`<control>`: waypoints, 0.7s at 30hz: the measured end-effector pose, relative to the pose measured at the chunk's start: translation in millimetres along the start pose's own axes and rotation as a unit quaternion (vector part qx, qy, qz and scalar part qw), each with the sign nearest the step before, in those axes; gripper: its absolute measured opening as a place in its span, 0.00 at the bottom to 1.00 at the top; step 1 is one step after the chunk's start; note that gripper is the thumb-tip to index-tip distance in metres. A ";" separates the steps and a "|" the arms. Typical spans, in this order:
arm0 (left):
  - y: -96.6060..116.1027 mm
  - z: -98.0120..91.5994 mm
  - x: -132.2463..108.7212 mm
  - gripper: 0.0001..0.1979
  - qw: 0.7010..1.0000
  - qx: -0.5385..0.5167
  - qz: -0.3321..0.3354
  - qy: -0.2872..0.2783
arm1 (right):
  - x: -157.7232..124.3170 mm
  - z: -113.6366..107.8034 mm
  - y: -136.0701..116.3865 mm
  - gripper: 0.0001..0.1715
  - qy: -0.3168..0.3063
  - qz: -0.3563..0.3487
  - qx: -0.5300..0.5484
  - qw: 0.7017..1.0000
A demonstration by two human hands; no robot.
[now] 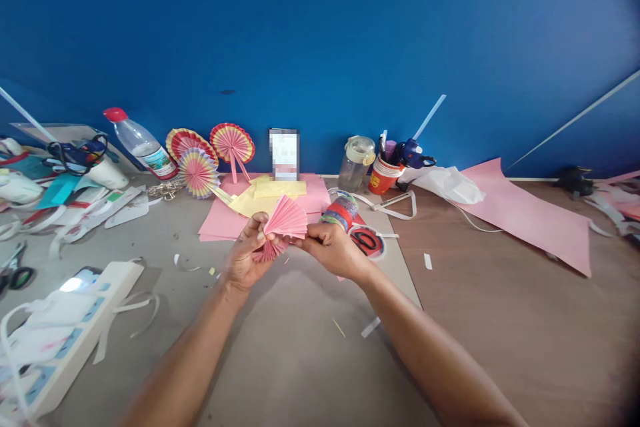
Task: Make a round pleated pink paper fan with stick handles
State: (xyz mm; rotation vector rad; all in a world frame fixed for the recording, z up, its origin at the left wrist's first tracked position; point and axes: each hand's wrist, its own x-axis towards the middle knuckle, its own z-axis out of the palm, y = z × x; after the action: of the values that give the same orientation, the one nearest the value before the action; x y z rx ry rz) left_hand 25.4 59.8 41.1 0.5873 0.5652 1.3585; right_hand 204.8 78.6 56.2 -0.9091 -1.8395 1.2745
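Observation:
A pleated pink paper fan [287, 217] is spread in the middle of the view, above the desk. My left hand [249, 250] pinches it near its folded centre, fingers closed on the pleats. My right hand [333, 245] has thumb and forefinger closed on the fan's lower right edge; the exact grip there is partly hidden. Behind the hands lie pink paper sheets [213, 223] with yellow paper [280, 189] on top. Beside my right hand are a roll of coloured tape [341, 211] and a red item with black scissor-like handles [367, 240].
Finished paper rosettes [233, 142] lean against the blue wall, near a tilted bottle [145, 147]. A phone [285, 153], a clear jar [356, 163] and a red cup of pens [384, 175] stand at the back. A power strip [80, 340] lies left; a large pink sheet [525, 213] right.

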 end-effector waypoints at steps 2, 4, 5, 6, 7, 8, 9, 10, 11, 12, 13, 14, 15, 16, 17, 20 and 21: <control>0.3 -1.4 1.3 0.17 1.000 -0.009 0.009 0.008 | -0.6 0.6 2.1 0.15 0.023 0.014 -0.016 1.000; 0.5 -3.7 3.2 0.16 1.000 -0.009 0.022 0.004 | -1.3 0.4 3.0 0.12 0.044 0.019 -0.029 0.998; 0.4 -5.3 4.3 0.16 1.000 -0.004 0.027 0.001 | -1.8 0.0 2.8 0.11 0.044 0.010 -0.044 0.998; 0.2 -7.1 5.5 0.16 0.999 0.003 0.033 0.001 | -2.6 -0.5 1.9 0.11 0.037 -0.008 -0.069 0.997; -0.1 -9.1 6.8 0.16 0.999 0.013 0.036 0.001 | -3.5 -1.0 0.3 0.10 0.025 -0.032 -0.102 0.994; -0.5 -11.2 8.1 0.16 0.999 0.025 0.037 0.002 | -4.8 -1.5 -2.0 0.10 0.012 -0.059 -0.141 0.988; -0.9 -13.1 9.3 0.16 0.999 0.037 0.038 0.004 | -6.2 -2.0 -4.9 0.11 0.001 -0.084 -0.182 0.980; -1.4 -14.7 10.3 0.16 0.998 0.050 0.040 0.005 | -7.7 -2.6 -8.1 0.12 -0.007 -0.105 -0.221 0.970; -1.9 -15.9 11.1 0.15 0.997 0.064 0.042 0.009 | -9.3 -3.0 -11.6 0.12 -0.010 -0.124 -0.256 0.959; -2.5 -16.6 11.6 0.15 0.996 0.081 0.044 0.013 | -11.0 -3.5 -15.2 0.13 -0.013 -0.140 -0.286 0.948; -3.1 -16.7 11.8 0.15 0.994 0.099 0.045 0.018 | -12.6 -3.9 -18.6 0.13 -0.016 -0.154 -0.310 0.938; -3.8 -16.3 11.7 0.15 0.992 0.119 0.044 0.023 | -14.2 -4.2 -21.8 0.13 -0.021 -0.168 -0.330 0.929; -4.7 -15.5 11.3 0.15 0.989 0.139 0.044 0.029 | -15.6 -4.6 -24.5 0.13 -0.027 -0.181 -0.347 0.920; -5.7 -14.3 10.7 0.15 0.985 0.161 0.046 0.036 | -16.9 -5.0 -26.9 0.12 -0.034 -0.191 -0.362 0.912; -7.0 -13.1 10.1 0.15 0.981 0.185 0.048 0.041 | -18.0 -5.3 -28.8 0.12 -0.042 -0.197 -0.374 0.905; -11.6 -9.9 8.0 0.14 0.960 0.267 0.066 0.048 | -20.1 -6.1 -32.1 0.11 -0.069 -0.195 -0.396 0.895; -13.1 -9.3 7.5 0.14 0.952 0.295 0.072 0.045 | -20.5 -6.3 -32.5 0.11 -0.077 -0.192 -0.399 0.893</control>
State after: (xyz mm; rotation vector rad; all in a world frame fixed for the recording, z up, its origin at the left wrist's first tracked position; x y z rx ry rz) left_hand 29.5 66.4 25.1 1.0690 1.0352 1.3543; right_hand 215.5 55.3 85.5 -0.7808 -2.5699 0.3187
